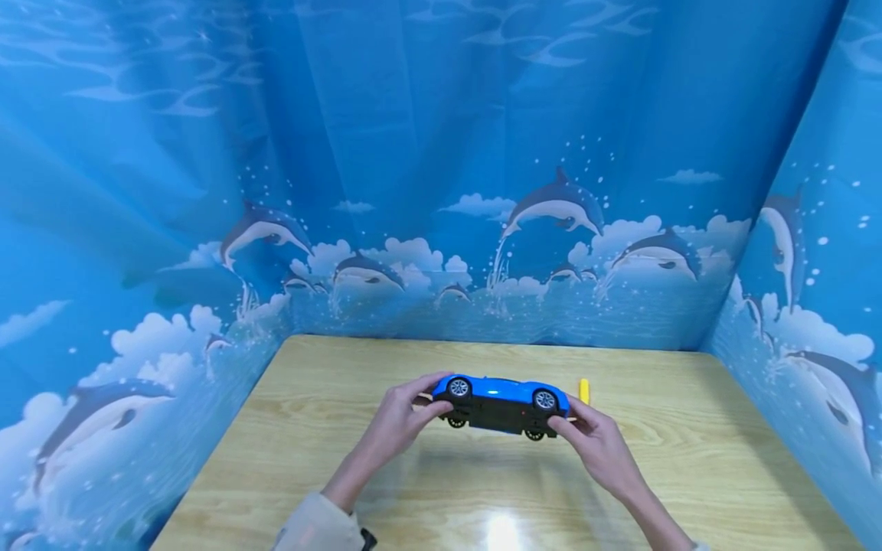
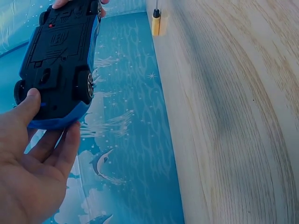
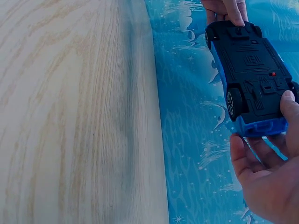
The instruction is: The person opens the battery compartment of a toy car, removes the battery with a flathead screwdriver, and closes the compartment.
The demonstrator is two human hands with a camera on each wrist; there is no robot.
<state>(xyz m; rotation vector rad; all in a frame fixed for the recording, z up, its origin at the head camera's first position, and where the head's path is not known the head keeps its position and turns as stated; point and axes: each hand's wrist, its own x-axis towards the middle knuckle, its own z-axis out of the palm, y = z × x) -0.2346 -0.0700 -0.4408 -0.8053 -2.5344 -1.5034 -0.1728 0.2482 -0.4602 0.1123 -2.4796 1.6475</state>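
A blue toy car (image 1: 498, 392) is held up above the wooden table, tipped so its black underside (image 2: 58, 51) faces me. My left hand (image 1: 403, 417) grips one end, thumb on the underside and fingers behind the body. At the other end my right hand (image 1: 598, 444) holds it the same way, its thumb (image 3: 288, 100) pressed near a wheel. A small red spot, perhaps a switch, shows on the underside in the right wrist view. Behind the car lies a screwdriver with a yellow handle (image 2: 156, 25); the head view shows only part of it.
The light wooden table (image 1: 310, 459) reaches back to a blue curtain (image 1: 413, 153) printed with dolphins and clouds. More of this curtain hangs along the left and right sides. Light glares off the table near its front.
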